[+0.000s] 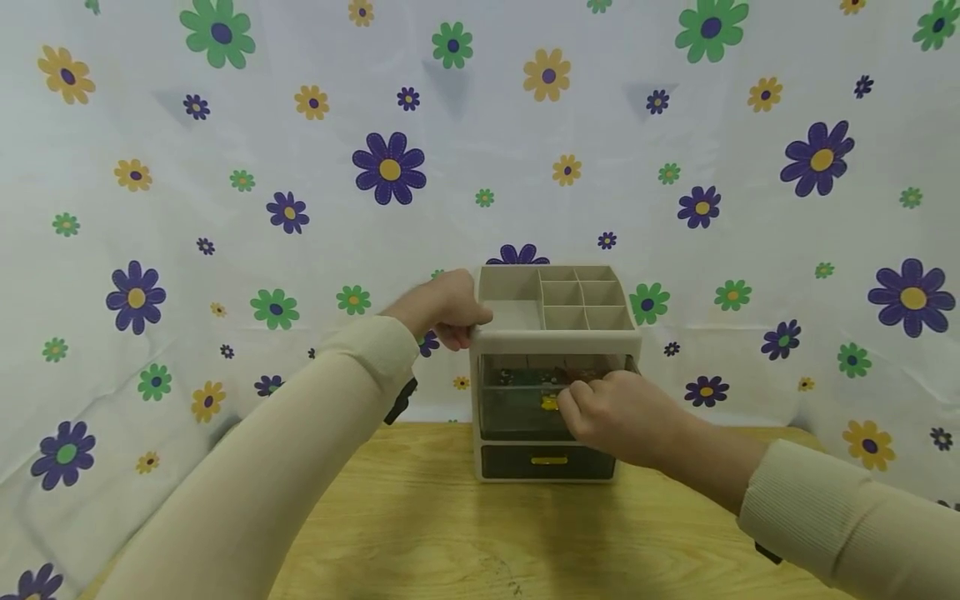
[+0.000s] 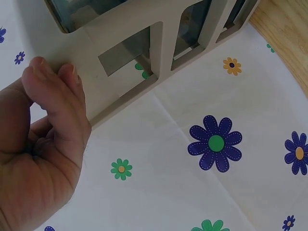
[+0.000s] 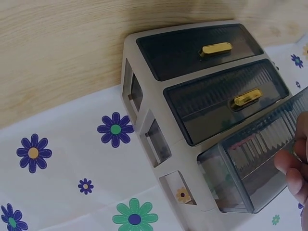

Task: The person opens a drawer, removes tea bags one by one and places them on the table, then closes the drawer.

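A beige desktop drawer organizer [image 1: 555, 340] with dark see-through drawers stands on the table. My left hand [image 1: 450, 307] holds its upper left edge, thumb over the rim; in the left wrist view the fingers [image 2: 53, 91] lie against its side wall. At the front, my right hand [image 1: 622, 417] pinches the handle of the top drawer [image 3: 260, 178], which is pulled partly out. That handle is mostly hidden by the fingers. Small items show dimly inside the drawer, too blurred to name. Below it, the middle drawer [image 3: 216, 115] and bottom drawer [image 3: 183, 57] are closed, with gold handles.
On the organizer's top are a wide tray section [image 1: 513, 312] and several small square compartments [image 1: 585, 293]. Its sides have cut-out windows [image 3: 156, 139]. A wooden table [image 1: 420, 517] extends in front, and a white flower-print cloth [image 1: 315, 208] hangs behind.
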The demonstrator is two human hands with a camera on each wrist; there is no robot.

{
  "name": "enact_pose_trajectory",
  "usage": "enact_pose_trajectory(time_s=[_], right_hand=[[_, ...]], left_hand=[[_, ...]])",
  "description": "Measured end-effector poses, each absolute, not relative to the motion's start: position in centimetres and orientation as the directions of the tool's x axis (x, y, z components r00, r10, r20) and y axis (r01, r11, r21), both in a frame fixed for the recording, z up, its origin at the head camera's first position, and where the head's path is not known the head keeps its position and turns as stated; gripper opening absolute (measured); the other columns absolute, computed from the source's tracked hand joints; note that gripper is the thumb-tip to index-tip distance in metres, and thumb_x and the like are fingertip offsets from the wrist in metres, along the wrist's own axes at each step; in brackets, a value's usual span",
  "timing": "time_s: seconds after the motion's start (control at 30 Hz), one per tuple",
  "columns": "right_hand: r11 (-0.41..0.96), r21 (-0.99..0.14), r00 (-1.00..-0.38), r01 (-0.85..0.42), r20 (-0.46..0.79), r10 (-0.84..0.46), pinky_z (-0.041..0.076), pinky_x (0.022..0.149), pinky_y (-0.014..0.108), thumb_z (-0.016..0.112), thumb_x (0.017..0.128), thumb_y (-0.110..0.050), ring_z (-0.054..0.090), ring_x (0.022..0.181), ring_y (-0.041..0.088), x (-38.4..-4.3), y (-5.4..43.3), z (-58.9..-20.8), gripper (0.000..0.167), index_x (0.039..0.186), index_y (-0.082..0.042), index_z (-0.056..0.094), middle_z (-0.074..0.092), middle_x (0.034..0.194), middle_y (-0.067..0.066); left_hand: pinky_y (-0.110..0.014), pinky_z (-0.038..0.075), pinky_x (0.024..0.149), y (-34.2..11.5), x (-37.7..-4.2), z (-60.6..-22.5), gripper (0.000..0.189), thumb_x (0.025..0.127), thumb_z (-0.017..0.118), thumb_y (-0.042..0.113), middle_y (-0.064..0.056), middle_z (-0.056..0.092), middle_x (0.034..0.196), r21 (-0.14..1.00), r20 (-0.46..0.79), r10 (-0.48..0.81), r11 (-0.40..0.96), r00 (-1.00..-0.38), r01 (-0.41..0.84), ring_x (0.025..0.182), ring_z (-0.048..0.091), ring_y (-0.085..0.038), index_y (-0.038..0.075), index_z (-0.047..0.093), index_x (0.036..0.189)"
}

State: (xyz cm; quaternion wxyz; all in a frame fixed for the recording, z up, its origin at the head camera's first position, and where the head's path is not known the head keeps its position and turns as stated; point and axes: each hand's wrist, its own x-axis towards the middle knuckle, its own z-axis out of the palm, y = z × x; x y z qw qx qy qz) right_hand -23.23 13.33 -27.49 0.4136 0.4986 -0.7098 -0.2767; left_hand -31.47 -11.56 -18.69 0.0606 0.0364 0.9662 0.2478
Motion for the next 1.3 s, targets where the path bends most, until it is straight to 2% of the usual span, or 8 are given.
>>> enact_pose_trajectory(time_s=[0.13, 0.33, 0.53, 0.67, 0.77, 0.93, 1.13, 1.3], right_hand=[[0.349, 0.799, -0.138, -0.489, 0.324, -0.936, 0.060, 0.054, 0.022, 0.083, 0.080, -0.011, 0.070, 0.061, 0.014, -23.0, 13.2, -27.5, 0.019, 0.089, -0.004, 0.068, 0.072, 0.078, 0.006], [0.285, 0.823, -0.014, -0.491, 0.320, -0.947, 0.061, 0.055, 0.023, 0.082, 0.081, -0.012, 0.070, 0.064, 0.013, -21.6, 12.7, -27.5, 0.022, 0.082, -0.005, 0.061, 0.069, 0.073, 0.003], [0.240, 0.829, 0.008, -0.505, 0.283, -0.959, 0.061, 0.058, 0.023, 0.083, 0.078, -0.012, 0.069, 0.066, 0.011, -20.2, 13.3, -27.0, 0.023, 0.083, -0.005, 0.061, 0.066, 0.071, 0.002], [0.202, 0.839, 0.043, -0.505, 0.259, -0.965, 0.057, 0.054, 0.021, 0.059, 0.092, -0.003, 0.062, 0.059, 0.009, -19.8, 14.1, -27.2, 0.010, 0.083, -0.006, 0.061, 0.063, 0.068, 0.001], [0.184, 0.840, 0.103, -0.511, 0.272, -0.957, 0.055, 0.051, 0.020, 0.033, 0.099, 0.003, 0.061, 0.055, 0.008, -19.7, 14.4, -27.5, 0.035, 0.082, -0.006, 0.062, 0.063, 0.067, 0.001], [0.181, 0.825, 0.181, -0.535, 0.321, -0.930, 0.052, 0.048, 0.019, 0.023, 0.101, 0.002, 0.059, 0.052, 0.007, -19.8, 14.5, -27.8, 0.045, 0.078, -0.007, 0.061, 0.060, 0.063, -0.001], [0.211, 0.643, 0.164, -0.736, 0.472, -0.866, 0.029, 0.038, 0.010, 0.032, 0.100, -0.020, 0.043, 0.042, 0.001, -20.6, 14.7, -26.4, 0.037, 0.068, -0.016, 0.051, 0.050, 0.055, -0.009], [0.271, 0.514, 0.052, -0.814, 0.529, -0.847, 0.023, 0.040, 0.007, 0.047, 0.098, -0.021, 0.036, 0.043, -0.001, -21.3, 15.4, -24.8, 0.031, 0.068, -0.017, 0.052, 0.047, 0.054, -0.011]], left_hand=[[-0.028, 0.061, 0.050, -11.6, -31.4, -18.8, 0.024, 0.095, 0.058, 0.016, -0.007, 0.061, 0.057, 0.498, -0.102, 0.101, 0.866, -0.990, 0.037, 0.042, 0.060, -0.012, -0.006, 0.058, 0.104], [-0.030, 0.062, 0.053, -11.7, -31.3, -18.8, 0.026, 0.095, 0.057, 0.017, -0.008, 0.062, 0.057, 0.508, -0.105, 0.093, 0.861, -0.990, 0.027, 0.042, 0.061, -0.013, -0.007, 0.057, 0.107], [-0.032, 0.063, 0.056, -11.7, -31.2, -18.7, 0.025, 0.095, 0.057, 0.017, -0.007, 0.062, 0.056, 0.497, -0.097, 0.088, 0.867, -0.991, 0.029, 0.043, 0.062, -0.012, -0.006, 0.059, 0.100], [-0.036, 0.065, 0.063, -11.6, -31.2, -18.7, 0.023, 0.094, 0.057, 0.016, -0.008, 0.061, 0.055, 0.505, -0.092, 0.076, 0.863, -0.993, 0.019, 0.042, 0.061, -0.012, -0.006, 0.058, 0.100], [-0.038, 0.065, 0.066, -11.6, -31.1, -18.8, 0.023, 0.094, 0.057, 0.015, -0.008, 0.060, 0.054, 0.512, -0.089, 0.068, 0.859, -0.994, 0.013, 0.042, 0.061, -0.013, -0.007, 0.057, 0.101], [-0.035, 0.064, 0.061, -11.5, -30.9, -18.9, 0.024, 0.094, 0.057, 0.015, -0.007, 0.060, 0.054, 0.507, -0.089, 0.061, 0.862, -0.994, 0.008, 0.041, 0.060, -0.012, -0.007, 0.058, 0.102], [-0.034, 0.064, 0.059, -11.4, -31.0, -18.9, 0.024, 0.094, 0.058, 0.016, -0.008, 0.060, 0.055, 0.505, -0.088, 0.061, 0.863, -0.994, 0.009, 0.042, 0.061, -0.012, -0.007, 0.057, 0.102], [-0.033, 0.064, 0.058, -11.3, -31.1, -18.9, 0.024, 0.094, 0.059, 0.016, -0.008, 0.061, 0.055, 0.504, -0.090, 0.057, 0.864, -0.994, 0.004, 0.042, 0.061, -0.013, -0.007, 0.057, 0.101]])
